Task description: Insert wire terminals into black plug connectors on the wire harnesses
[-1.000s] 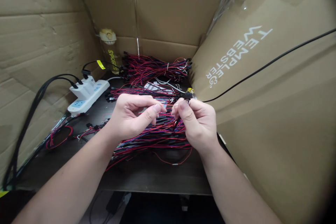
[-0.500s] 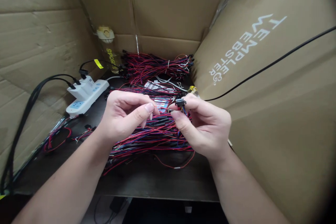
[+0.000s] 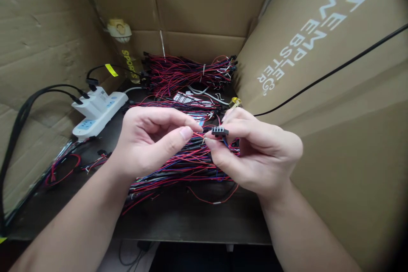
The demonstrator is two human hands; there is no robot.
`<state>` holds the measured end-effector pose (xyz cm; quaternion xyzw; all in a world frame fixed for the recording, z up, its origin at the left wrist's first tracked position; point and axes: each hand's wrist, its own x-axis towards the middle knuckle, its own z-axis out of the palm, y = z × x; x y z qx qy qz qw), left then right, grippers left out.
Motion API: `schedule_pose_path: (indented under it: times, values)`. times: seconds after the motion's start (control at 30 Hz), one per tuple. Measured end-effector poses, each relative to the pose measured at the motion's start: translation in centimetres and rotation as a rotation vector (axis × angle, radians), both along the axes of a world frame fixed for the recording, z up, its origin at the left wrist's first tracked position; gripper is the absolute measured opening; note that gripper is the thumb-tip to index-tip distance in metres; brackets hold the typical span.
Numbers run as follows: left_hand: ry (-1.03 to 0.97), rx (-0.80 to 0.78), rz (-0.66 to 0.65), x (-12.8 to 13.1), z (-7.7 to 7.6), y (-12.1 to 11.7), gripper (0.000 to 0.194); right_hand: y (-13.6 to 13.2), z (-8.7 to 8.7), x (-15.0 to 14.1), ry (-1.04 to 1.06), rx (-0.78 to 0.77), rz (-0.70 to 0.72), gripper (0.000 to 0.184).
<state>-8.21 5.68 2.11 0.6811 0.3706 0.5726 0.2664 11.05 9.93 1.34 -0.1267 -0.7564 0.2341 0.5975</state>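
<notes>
My right hand (image 3: pixel 255 148) pinches a small black wire connector (image 3: pixel 219 131) between thumb and fingers, its slotted face turned up. A blue wire shows just below the connector. To its left, my left hand (image 3: pixel 156 140) is closed in a pinch on a thin red wire (image 3: pixel 198 134), whose end reaches the right thumb tip. Whether that end touches the connector is hidden by the fingers. Under both hands lies a spread of red, blue and black wires (image 3: pixel 181 165) on the dark table (image 3: pixel 191 225).
A tied bundle of wires (image 3: pixel 188 72) lies at the back. On the left sit a white power strip (image 3: pixel 105 112) with black plugs and a clear bottle (image 3: pixel 124 51). Cardboard walls (image 3: pixel 204 4) enclose the table, and a black cable (image 3: pixel 331 70) crosses the right side.
My right hand has turned so the connector's slotted face shows more. The left fingertips now hold the red wire close to the right thumb. The view has shifted slightly.
</notes>
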Motion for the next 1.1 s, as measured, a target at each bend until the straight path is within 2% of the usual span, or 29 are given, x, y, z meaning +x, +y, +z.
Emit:
schedule_pose_path:
  times: [0.13,0.23,0.5,0.63,0.93,1.1]
  values:
    - [0.058,0.041,0.045,0.5,0.2,-0.2,0.008,-0.2,0.1,0.0,0.012,-0.068,-0.005,0.015]
    - [0.078,0.079,0.092,0.8,0.2,-0.3,0.002,-0.5,0.2,-0.1,0.007,-0.180,-0.020,0.018]
    - [0.208,0.187,0.141,1.0,-0.2,-0.2,0.003,-1.1,0.5,-0.6,-0.011,-0.434,-0.047,0.025]
    - [0.247,0.232,0.174,1.1,-0.3,-0.2,0.004,-1.2,0.7,-0.7,-0.029,-0.444,-0.075,0.025]
    - [0.273,0.198,0.203,1.4,-0.5,-0.2,0.005,-1.4,1.1,-0.8,-0.077,-0.368,-0.174,0.027]
    - [0.370,0.276,0.269,1.4,-0.6,-0.3,0.010,-1.4,0.9,-0.7,-0.061,-0.420,-0.126,0.028]
